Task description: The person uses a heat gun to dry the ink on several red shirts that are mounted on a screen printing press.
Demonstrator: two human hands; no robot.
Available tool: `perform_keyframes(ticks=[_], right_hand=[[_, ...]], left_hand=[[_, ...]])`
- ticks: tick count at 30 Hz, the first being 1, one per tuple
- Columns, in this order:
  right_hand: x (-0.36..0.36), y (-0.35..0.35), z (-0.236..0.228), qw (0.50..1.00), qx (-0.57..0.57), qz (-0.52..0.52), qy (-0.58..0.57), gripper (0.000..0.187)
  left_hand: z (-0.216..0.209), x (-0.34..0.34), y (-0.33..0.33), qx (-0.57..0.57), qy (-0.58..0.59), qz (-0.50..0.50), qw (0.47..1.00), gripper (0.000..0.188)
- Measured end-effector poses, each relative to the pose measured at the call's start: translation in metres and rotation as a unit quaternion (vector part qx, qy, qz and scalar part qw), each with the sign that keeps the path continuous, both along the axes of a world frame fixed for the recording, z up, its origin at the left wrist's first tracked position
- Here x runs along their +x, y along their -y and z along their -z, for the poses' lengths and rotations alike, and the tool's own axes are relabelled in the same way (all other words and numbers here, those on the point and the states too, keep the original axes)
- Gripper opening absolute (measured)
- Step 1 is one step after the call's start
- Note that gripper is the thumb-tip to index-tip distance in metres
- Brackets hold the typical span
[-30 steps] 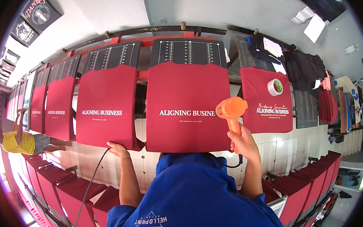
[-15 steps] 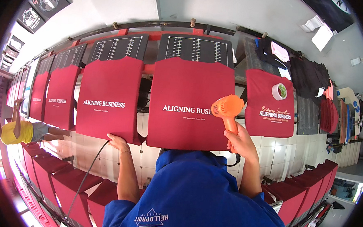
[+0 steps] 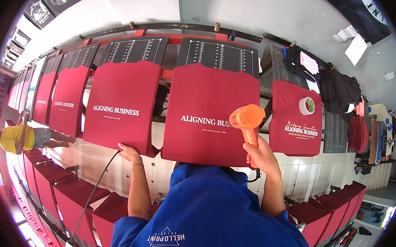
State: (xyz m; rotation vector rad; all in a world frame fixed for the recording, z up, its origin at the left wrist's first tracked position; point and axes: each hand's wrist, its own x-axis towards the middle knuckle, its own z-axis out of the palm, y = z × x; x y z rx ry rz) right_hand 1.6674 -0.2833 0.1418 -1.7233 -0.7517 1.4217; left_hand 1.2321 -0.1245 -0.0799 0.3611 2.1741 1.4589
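the right hand (image 3: 262,154) wraps its fingers firmly around the handle of an orange plastic pistol-shaped blower (image 3: 247,120), by the right edge of a black flat board (image 3: 220,55) dressed in a dark-red cloth shirt (image 3: 208,95). the left hand (image 3: 129,153) lies at the neighbouring board's lower edge, beside a thin black cable (image 3: 95,189); its grip i cannot tell. the step seems to be drying 1 white print (image 3: 201,120); next calls for steady, even sweeps
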Motion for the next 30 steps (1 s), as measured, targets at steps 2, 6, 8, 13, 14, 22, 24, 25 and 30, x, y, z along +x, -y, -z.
perform_keyframes(ticks=[2,6,8,13,14,22,24,25,30], right_hand=[[0.003,-0.002,-0.002,0.999,-0.012,-0.01,-0.033,0.032],[-0.005,-0.005,0.0,1.0,-0.011,-0.014,-0.011,0.033],[-0.01,-0.007,-0.004,1.0,-0.007,-0.029,-0.006,0.035],[-0.015,-0.009,0.001,1.0,0.003,-0.021,-0.01,0.038],[-0.019,-0.01,0.002,1.0,0.02,-0.011,0.002,0.038],[-0.028,-0.018,0.001,1.0,0.0,-0.022,-0.017,0.036],[-0.03,-0.022,-0.003,0.999,-0.01,-0.028,-0.021,0.036],[-0.031,-0.023,-0.005,0.999,-0.01,-0.028,-0.023,0.035],[-0.046,-0.026,-0.001,0.999,-0.02,-0.021,0.016,0.029]], left_hand=[[-0.007,0.005,0.0,-0.001,0.004,-0.002,1.0,0.064],[-0.001,0.001,-0.001,0.014,0.001,-0.005,1.0,0.065],[0.004,-0.003,0.0,0.009,-0.001,-0.01,1.0,0.065],[-0.008,0.006,0.0,0.007,0.036,-0.016,0.999,0.066],[-0.006,0.003,-0.001,0.013,0.04,-0.011,0.999,0.066],[0.005,-0.005,0.002,0.014,0.07,0.008,0.997,0.062],[0.006,-0.007,0.001,0.015,0.052,0.014,0.998,0.062],[0.008,-0.008,0.002,0.015,0.044,0.016,0.999,0.062],[0.021,-0.015,0.003,0.047,0.049,0.03,0.997,0.063]])
